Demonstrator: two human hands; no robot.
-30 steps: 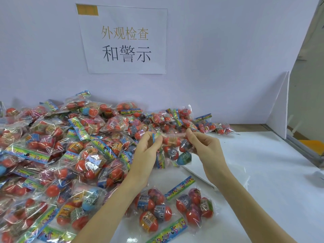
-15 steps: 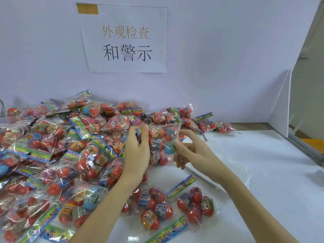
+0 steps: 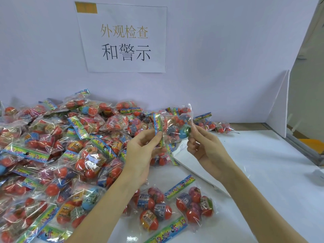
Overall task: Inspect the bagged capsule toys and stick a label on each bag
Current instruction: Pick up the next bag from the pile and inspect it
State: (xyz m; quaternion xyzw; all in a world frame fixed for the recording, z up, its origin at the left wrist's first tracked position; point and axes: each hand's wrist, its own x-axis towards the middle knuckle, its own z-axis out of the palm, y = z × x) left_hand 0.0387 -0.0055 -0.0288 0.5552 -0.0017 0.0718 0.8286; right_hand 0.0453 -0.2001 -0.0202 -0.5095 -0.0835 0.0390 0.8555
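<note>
White tabletop (image 3: 263, 172) carries a crinkly heap of bagged capsule toys (image 3: 61, 155), clear glossy film over round red, blue and orange capsules, running off the left edge. Behind it a pale wall board bears a paper sign (image 3: 124, 39) with printed characters. Two finished-looking flat bags (image 3: 175, 206) lie near the bottom edge. Held up between both hands is one bag (image 3: 173, 127): the left hand (image 3: 142, 155) pinches its rainbow header card, the right hand (image 3: 205, 148) pinches the opposite edge beside a blue capsule. White sheets (image 3: 185, 155) lie partly hidden under the right wrist; their print is unreadable.
</note>
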